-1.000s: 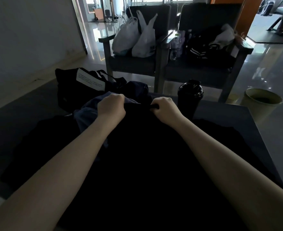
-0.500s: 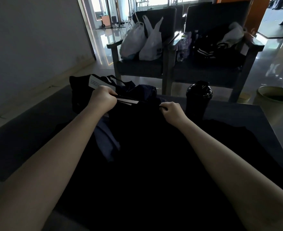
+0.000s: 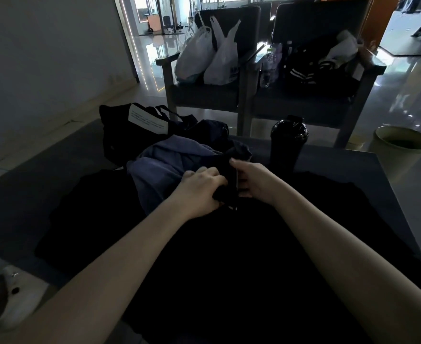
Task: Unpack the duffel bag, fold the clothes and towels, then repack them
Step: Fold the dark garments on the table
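A black garment [image 3: 229, 256] lies spread over the dark table [image 3: 368, 170] in front of me. My left hand [image 3: 202, 189] and my right hand [image 3: 256, 182] sit close together at its far edge, both gripping a bunched fold of the black cloth between them. A blue-grey towel or garment [image 3: 164, 165] lies crumpled just left of my hands. Behind it stands the black duffel bag [image 3: 130, 130] with a white label, its top open. The dim light hides detail in the black cloth.
A black shaker bottle [image 3: 288, 142] stands on the table right of my hands. Two dark armchairs [image 3: 204, 95] behind the table hold white plastic bags [image 3: 209, 55] and a dark jacket [image 3: 311, 70]. A pale bin [image 3: 400, 150] stands on the floor at right.
My left hand has come back from the duffel bag toward the right hand. Both hands now meet on the bunched black cloth, and the blue-grey piece is uncovered again.
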Demonstrator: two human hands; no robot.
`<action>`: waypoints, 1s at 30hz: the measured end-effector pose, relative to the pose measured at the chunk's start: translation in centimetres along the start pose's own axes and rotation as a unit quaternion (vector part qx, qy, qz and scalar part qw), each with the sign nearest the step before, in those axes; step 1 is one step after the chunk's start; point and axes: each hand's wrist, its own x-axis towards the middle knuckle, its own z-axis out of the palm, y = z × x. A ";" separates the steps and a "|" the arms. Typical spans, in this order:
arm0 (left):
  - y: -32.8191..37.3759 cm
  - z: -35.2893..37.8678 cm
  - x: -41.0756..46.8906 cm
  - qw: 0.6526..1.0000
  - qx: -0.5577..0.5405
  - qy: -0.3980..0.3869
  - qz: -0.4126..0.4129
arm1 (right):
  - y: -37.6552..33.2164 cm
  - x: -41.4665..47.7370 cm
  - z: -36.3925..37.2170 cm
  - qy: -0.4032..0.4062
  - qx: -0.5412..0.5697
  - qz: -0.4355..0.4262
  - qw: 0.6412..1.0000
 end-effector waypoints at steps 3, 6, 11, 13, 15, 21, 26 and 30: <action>-0.5 1.1 -0.8 0.996 0.075 0.006 -0.039 | 0.7 0.2 -0.6 0.074 -0.031 -0.028 0.996; -1.1 1.2 -1.5 0.990 0.084 0.095 -0.061 | 1.8 0.4 -1.2 0.117 -0.030 -0.039 0.992; -1.8 0.2 -2.5 0.996 0.017 0.080 0.034 | 4.0 1.4 -1.9 0.193 -0.123 -0.054 0.972; -1.8 0.2 -2.7 0.996 0.028 0.038 0.073 | 4.6 1.4 -1.8 0.215 -0.138 -0.054 0.965; -1.8 0.4 -2.5 0.994 0.052 -0.031 0.086 | 5.0 1.3 -1.7 0.226 -0.143 -0.059 0.962; -0.1 1.0 -2.9 0.998 -0.027 -0.055 0.031 | 6.1 -0.1 -1.2 0.228 -0.252 -0.178 0.923; -0.5 3.2 -3.8 0.969 0.173 -0.174 -0.033 | 9.0 -1.7 -0.8 0.148 -0.536 -0.197 0.807; 0.0 4.6 -5.1 0.959 0.229 -0.161 -0.040 | 10.1 -3.3 -1.2 0.083 -0.611 -0.140 0.774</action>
